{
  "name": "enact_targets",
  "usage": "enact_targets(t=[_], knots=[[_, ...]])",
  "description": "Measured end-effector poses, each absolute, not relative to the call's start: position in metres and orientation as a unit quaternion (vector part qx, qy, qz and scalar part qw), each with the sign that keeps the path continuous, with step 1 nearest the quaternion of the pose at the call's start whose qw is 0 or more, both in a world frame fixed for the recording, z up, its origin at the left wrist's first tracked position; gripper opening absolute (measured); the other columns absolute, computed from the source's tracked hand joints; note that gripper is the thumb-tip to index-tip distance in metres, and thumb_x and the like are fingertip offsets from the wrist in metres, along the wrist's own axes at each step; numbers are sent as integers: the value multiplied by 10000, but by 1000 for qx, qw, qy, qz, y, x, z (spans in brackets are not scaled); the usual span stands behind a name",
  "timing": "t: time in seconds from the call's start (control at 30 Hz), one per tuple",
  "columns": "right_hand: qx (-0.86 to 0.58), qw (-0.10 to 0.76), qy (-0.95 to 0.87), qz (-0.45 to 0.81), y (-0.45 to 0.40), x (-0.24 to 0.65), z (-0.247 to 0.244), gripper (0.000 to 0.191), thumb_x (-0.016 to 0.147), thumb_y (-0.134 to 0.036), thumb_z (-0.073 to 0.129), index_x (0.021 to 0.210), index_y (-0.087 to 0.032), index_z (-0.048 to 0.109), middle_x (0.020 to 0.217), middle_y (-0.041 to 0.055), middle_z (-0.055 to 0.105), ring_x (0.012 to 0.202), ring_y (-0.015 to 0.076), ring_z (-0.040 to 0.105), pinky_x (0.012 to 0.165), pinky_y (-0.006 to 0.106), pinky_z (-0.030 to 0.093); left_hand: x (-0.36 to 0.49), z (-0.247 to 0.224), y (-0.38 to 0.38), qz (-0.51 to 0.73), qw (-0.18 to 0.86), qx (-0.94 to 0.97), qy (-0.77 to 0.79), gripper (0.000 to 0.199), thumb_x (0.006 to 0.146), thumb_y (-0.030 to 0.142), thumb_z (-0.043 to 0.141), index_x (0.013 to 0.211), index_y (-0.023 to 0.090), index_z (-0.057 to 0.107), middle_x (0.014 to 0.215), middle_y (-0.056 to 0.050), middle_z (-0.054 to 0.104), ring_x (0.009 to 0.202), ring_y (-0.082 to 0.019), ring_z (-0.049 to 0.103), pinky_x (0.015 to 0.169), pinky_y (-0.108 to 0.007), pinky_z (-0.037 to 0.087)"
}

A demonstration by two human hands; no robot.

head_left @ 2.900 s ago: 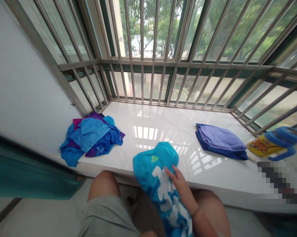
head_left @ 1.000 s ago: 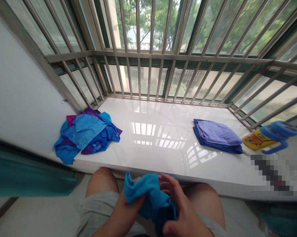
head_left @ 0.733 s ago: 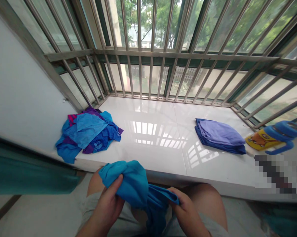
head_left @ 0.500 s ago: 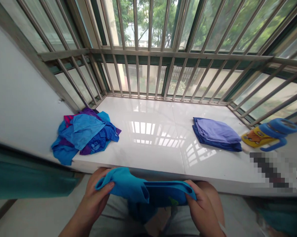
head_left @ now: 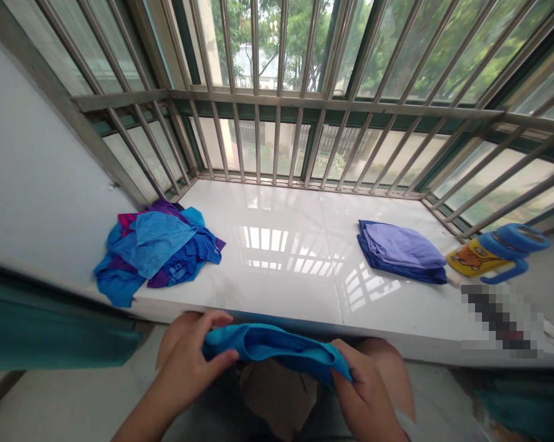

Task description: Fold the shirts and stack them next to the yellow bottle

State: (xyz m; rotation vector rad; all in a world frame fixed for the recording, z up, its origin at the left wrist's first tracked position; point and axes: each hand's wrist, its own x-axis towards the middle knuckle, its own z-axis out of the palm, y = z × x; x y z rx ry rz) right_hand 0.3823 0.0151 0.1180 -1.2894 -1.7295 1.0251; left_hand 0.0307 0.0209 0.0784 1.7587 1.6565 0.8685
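Note:
A bright blue garment [head_left: 281,345] stretches between my hands over my lap, folded into a band with an opening along its upper side. My left hand [head_left: 191,353] is loosely closed round its left end, thumb below and fingers above. At the right end, my right hand [head_left: 362,380] pinches the fabric between thumb and fingers. The garment's exact kind is hard to make out. On the ledge to the left lies a crumpled heap of blue and purple clothes [head_left: 161,245]. Toward the right sits a folded stack of lilac and navy clothes [head_left: 402,250].
A white glossy window ledge [head_left: 286,288] runs in front of my knees. Beside the folded stack lies a blue and yellow bottle [head_left: 479,255] with a handle, near a pixelated patch. Metal bars [head_left: 277,141] close off the window behind. A teal curtain [head_left: 51,331] hangs at left.
My left hand has shifted right along the garment and changed its hold. The flap that was folded over has opened out, and the garment now spans both hands as one band.

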Motion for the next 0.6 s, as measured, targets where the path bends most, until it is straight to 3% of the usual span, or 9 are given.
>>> enact_targets(t=[0.07,0.13,0.17,0.23,0.3,0.37,0.47,0.6], knots=[[-462,344,-693,434,10,376,119,494,1101,-587,517,843,-216,717,771,10,699,707,158,603,670,231,481,53,67,11,275,323,695,581,972,713,466,966,1592,306,583,1607,-148,624,1457,-413,605,1194,-569,540],[-426,315,-706,470,4,371,123,522,1089,-649,503,918,-224,753,843,21,738,771,174,644,746,245,512,76,55,4,243,376,714,538,1134,697,333,952,1706,348,432,1750,-121,473,1611,-399,438,1305,-583,419],[-411,295,-712,487,2,370,125,534,1075,-681,508,955,-231,769,884,26,755,803,183,661,781,254,525,86,51,2,236,399,717,520,1094,716,271,909,1701,354,439,1744,-108,483,1613,-379,436,1314,-562,407],[-388,254,-720,517,0,370,131,546,1059,-712,512,999,-248,792,935,31,772,847,199,680,832,269,543,101,47,1,233,440,711,497,823,758,186,790,1551,332,626,1570,-91,662,1467,-330,594,1242,-481,483],[-384,234,-716,534,1,373,135,558,1048,-728,512,1001,-256,805,927,37,775,854,211,690,836,278,559,108,47,5,230,467,694,498,453,784,165,699,1209,279,803,1230,-64,802,1170,-269,731,1058,-378,569],[-419,251,-691,533,4,380,136,572,1045,-734,511,979,-251,811,887,40,771,819,216,694,788,276,575,106,49,12,240,468,670,524,229,783,171,658,945,241,804,969,-40,799,943,-232,736,878,-320,570],[-507,300,-637,497,10,398,129,558,1061,-702,518,984,-248,833,876,41,792,794,223,717,735,267,600,90,48,25,299,438,616,582,197,788,224,657,925,227,799,929,-51,804,908,-254,736,822,-324,559],[-588,332,-628,386,17,421,118,496,1033,-673,602,1038,-263,880,903,47,835,825,254,771,735,272,636,64,54,39,354,430,538,633,293,895,457,663,983,219,811,980,-73,838,955,-296,766,848,-357,605]])
